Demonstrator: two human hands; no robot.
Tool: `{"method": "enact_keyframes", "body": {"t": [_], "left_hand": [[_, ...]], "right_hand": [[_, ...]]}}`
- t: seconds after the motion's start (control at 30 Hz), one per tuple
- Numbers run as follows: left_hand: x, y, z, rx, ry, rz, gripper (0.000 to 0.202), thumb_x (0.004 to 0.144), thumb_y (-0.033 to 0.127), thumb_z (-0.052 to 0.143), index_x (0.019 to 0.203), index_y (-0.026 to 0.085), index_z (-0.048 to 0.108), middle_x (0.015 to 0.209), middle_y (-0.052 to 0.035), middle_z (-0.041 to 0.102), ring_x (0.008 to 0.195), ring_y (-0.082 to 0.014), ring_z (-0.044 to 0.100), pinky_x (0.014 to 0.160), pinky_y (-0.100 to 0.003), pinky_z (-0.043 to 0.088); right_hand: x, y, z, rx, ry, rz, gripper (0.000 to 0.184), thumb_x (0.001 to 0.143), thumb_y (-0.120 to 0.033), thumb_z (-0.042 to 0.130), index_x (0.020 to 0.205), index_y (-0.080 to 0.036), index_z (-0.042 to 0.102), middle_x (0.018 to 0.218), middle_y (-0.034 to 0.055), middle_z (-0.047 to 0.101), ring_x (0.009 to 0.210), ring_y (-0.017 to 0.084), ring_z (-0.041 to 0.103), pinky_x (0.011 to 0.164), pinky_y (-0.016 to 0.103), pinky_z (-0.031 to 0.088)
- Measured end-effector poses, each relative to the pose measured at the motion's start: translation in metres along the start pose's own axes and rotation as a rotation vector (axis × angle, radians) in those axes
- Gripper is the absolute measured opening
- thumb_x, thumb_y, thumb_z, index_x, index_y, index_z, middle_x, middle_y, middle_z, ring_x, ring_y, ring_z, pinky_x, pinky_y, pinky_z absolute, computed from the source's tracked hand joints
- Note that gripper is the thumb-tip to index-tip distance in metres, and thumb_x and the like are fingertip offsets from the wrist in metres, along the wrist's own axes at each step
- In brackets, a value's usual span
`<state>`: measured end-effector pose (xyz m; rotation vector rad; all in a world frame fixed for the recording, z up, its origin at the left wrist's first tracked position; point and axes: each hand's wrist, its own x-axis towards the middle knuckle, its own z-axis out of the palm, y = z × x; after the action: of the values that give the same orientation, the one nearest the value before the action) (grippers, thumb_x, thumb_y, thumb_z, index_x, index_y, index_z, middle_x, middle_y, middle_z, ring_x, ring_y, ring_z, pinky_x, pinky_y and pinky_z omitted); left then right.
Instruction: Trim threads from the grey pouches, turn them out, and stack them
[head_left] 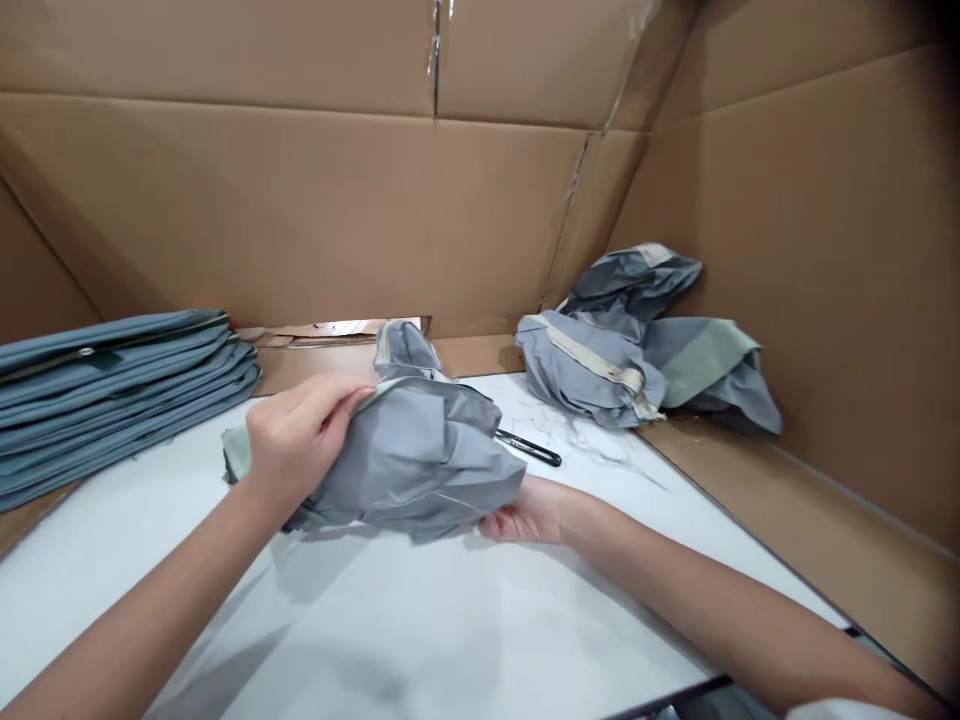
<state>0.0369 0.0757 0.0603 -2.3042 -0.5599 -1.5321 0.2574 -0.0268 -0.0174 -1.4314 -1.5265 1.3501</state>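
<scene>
Left hand (300, 440) clenches a bunched grey fabric (409, 460), held over the white table (420, 620); right hand (525, 512) lies open, palm up, under its edge. Done so far: a flat folded stack (112, 400), cut off at the left. Left: a loose heap (600, 365) by the cardboard wall (817, 250). The black-handled tool (529, 448) is partly hidden behind the fabric; I cannot make out the fabric's form.

The head-worn camera looked forward and down from the person's own eye line, close above the white table top (450, 620); the left forearm (127, 610) and right forearm (720, 615) entered from the lower corners; the grey cloth (405, 470) sat mid-frame; a cardboard wall (300, 200) filled the far top.
</scene>
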Motion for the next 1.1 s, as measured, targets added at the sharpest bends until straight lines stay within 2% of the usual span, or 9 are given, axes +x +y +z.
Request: {"method": "enact_keyframes", "body": {"t": [0.1, 0.13, 0.2, 0.27, 0.37, 0.53, 0.77, 0.93, 1.1], "left_hand": [[-0.007, -0.017, 0.009, 0.014, -0.039, -0.177, 0.016, 0.084, 0.022, 0.052, 0.077, 0.021, 0.067, 0.072, 0.0042, 0.070, 0.065, -0.0100, 0.065, 0.055, -0.018, 0.042], [-0.011, -0.021, 0.012, -0.016, -0.062, -0.262, 0.016, 0.083, 0.022, 0.052, 0.077, 0.021, 0.066, 0.072, 0.0040, 0.070, 0.065, -0.0100, 0.064, 0.057, -0.018, 0.043], [-0.017, -0.027, 0.017, -0.125, -0.125, -0.436, 0.016, 0.082, 0.021, 0.050, 0.076, 0.020, 0.065, 0.071, 0.0037, 0.069, 0.066, -0.0100, 0.064, 0.059, -0.018, 0.044], [-0.022, -0.030, 0.022, -0.247, -0.201, -0.567, 0.018, 0.081, 0.020, 0.048, 0.072, 0.019, 0.063, 0.068, 0.0032, 0.067, 0.064, -0.0102, 0.063, 0.061, -0.019, 0.045], [-0.027, -0.029, 0.027, -0.383, -0.265, -0.696, 0.020, 0.080, 0.022, 0.047, 0.067, 0.017, 0.062, 0.066, 0.0014, 0.065, 0.064, -0.0111, 0.060, 0.062, -0.021, 0.046], [-0.031, -0.028, 0.026, -0.514, -0.194, -0.896, 0.019, 0.078, 0.029, 0.050, 0.068, 0.016, 0.060, 0.068, -0.0006, 0.063, 0.069, -0.0133, 0.060, 0.059, -0.021, 0.047], [-0.044, -0.026, 0.025, -0.509, -0.160, -0.950, 0.025, 0.085, 0.039, 0.044, 0.081, 0.018, 0.056, 0.091, -0.0038, 0.066, 0.071, -0.0131, 0.064, 0.065, -0.023, 0.048], [-0.042, -0.018, 0.020, -0.503, -0.244, -0.917, 0.022, 0.087, 0.035, 0.039, 0.079, 0.019, 0.053, 0.094, -0.0036, 0.066, 0.073, -0.0139, 0.066, 0.067, -0.024, 0.049], [-0.038, -0.001, 0.015, -0.562, -0.314, -0.882, 0.024, 0.088, 0.035, 0.037, 0.077, 0.019, 0.051, 0.096, -0.0033, 0.066, 0.068, -0.0133, 0.066, 0.063, -0.024, 0.050]], "right_hand": [[-0.007, -0.013, -0.013, -0.110, -0.035, 0.130, 0.029, 0.080, -0.032, 0.036, 0.070, -0.016, 0.058, 0.058, 0.0046, 0.061, 0.050, 0.015, 0.058, 0.050, 0.025, 0.047], [-0.008, -0.016, -0.020, -0.169, 0.034, 0.135, 0.028, 0.080, -0.032, 0.038, 0.077, -0.015, 0.060, 0.064, 0.0056, 0.063, 0.055, 0.016, 0.059, 0.053, 0.025, 0.047], [-0.010, -0.017, -0.038, -0.390, 0.292, 0.082, 0.029, 0.081, -0.034, 0.042, 0.096, -0.016, 0.060, 0.084, 0.0085, 0.065, 0.074, 0.019, 0.061, 0.066, 0.029, 0.046], [-0.009, -0.008, -0.056, -0.783, 0.607, -0.002, 0.036, 0.084, -0.038, 0.041, 0.110, -0.018, 0.057, 0.100, 0.0106, 0.062, 0.093, 0.024, 0.057, 0.081, 0.035, 0.042], [-0.003, 0.017, -0.075, -1.110, 0.670, 0.105, 0.040, 0.085, -0.045, 0.042, 0.104, -0.015, 0.060, 0.107, 0.0158, 0.059, 0.101, 0.031, 0.051, 0.086, 0.041, 0.038], [0.009, 0.049, -0.080, -1.266, 0.553, 0.156, 0.034, 0.086, -0.044, 0.043, 0.092, -0.014, 0.058, 0.098, 0.0139, 0.060, 0.093, 0.029, 0.052, 0.082, 0.037, 0.040], [0.009, 0.040, -0.059, -1.410, 0.529, 0.206, 0.028, 0.088, -0.033, 0.040, 0.089, -0.008, 0.054, 0.089, 0.0236, 0.061, 0.091, 0.036, 0.057, 0.066, 0.038, 0.041], [-0.001, 0.012, -0.060, -1.343, 0.550, 0.335, 0.030, 0.093, -0.035, 0.028, 0.100, -0.013, 0.047, 0.068, 0.0127, 0.062, 0.068, 0.031, 0.063, 0.051, 0.032, 0.036], [-0.011, -0.037, -0.057, -1.107, 0.694, 0.129, 0.036, 0.093, -0.044, 0.021, 0.094, -0.023, 0.050, 0.069, 0.0055, 0.064, 0.064, 0.023, 0.062, 0.053, 0.026, 0.035]]}}
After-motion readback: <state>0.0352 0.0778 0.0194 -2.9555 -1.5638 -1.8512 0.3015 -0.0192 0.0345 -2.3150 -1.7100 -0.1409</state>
